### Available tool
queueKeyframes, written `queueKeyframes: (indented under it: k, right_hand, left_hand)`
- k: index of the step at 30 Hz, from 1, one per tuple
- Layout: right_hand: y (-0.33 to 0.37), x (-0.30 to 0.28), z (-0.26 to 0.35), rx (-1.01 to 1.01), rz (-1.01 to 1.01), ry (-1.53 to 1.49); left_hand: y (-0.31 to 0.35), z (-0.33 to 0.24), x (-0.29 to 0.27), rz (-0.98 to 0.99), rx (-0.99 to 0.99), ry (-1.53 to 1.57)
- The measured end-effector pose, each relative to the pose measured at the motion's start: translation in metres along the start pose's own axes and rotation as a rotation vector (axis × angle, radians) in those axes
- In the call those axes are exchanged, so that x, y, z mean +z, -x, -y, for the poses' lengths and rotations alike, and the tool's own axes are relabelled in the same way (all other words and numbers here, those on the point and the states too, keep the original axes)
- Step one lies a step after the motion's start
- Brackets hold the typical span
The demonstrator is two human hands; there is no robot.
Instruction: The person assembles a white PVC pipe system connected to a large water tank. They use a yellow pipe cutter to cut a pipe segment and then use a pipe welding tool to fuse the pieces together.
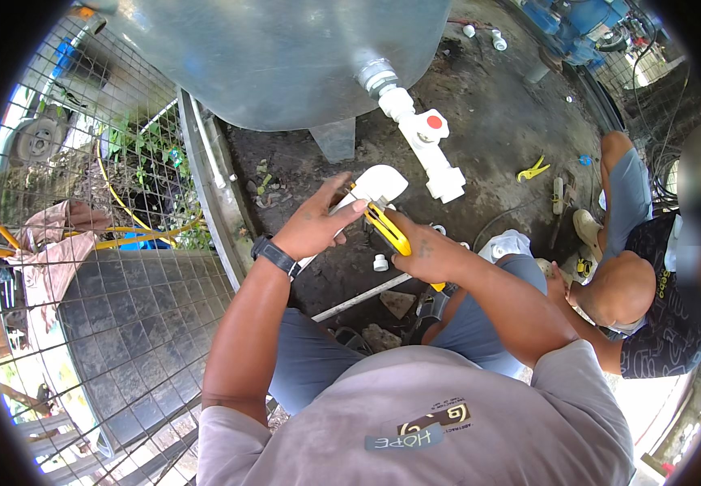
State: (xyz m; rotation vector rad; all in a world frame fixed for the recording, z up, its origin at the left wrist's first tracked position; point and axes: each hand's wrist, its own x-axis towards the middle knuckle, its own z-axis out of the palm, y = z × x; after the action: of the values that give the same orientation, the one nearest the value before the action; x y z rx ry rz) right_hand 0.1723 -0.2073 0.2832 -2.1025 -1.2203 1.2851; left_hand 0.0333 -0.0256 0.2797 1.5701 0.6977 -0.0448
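My left hand [314, 220] is closed around a white plastic pipe, its thumb pressed along the near side. A white elbow fitting [384, 180] sits at the pipe's upper end. My right hand [425, 241] grips a yellow-and-black utility knife [388, 228]. The knife's tip end meets the pipe close to my left thumb, just below the fitting; the blade itself is hard to make out. Ahead, a white valve [426, 126] with a red centre joins a white tee [445, 183] and runs out from a large grey tank [286, 61].
At right a co-worker [622, 292] crouches. Yellow pipe cutters [533, 168] lie on the dark ground, with small white fittings [380, 262] nearby. A wire mesh fence [140, 324] stands at left. A thin pale pipe [360, 298] lies before my knees.
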Motion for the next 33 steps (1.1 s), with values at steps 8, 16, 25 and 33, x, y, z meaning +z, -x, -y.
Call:
queueKeyframes:
  k: [8,16,25,33]
  right_hand:
    - [-0.013,0.006,-0.009,-0.081,0.055,0.032]
    - [-0.016,0.011,-0.031,-0.162,-0.003,0.019]
    - [-0.014,0.002,-0.016,-0.137,-0.056,0.107]
    - [0.009,0.007,0.008,-0.101,-0.051,0.034]
  left_hand:
    - [-0.001,0.015,-0.005,-0.1,0.114,0.07]
    - [-0.016,0.023,0.007,-0.116,0.09,0.0]
    - [0.0,-0.005,0.005,-0.213,0.228,-0.166]
    - [0.016,0.007,0.004,-0.161,0.172,0.007]
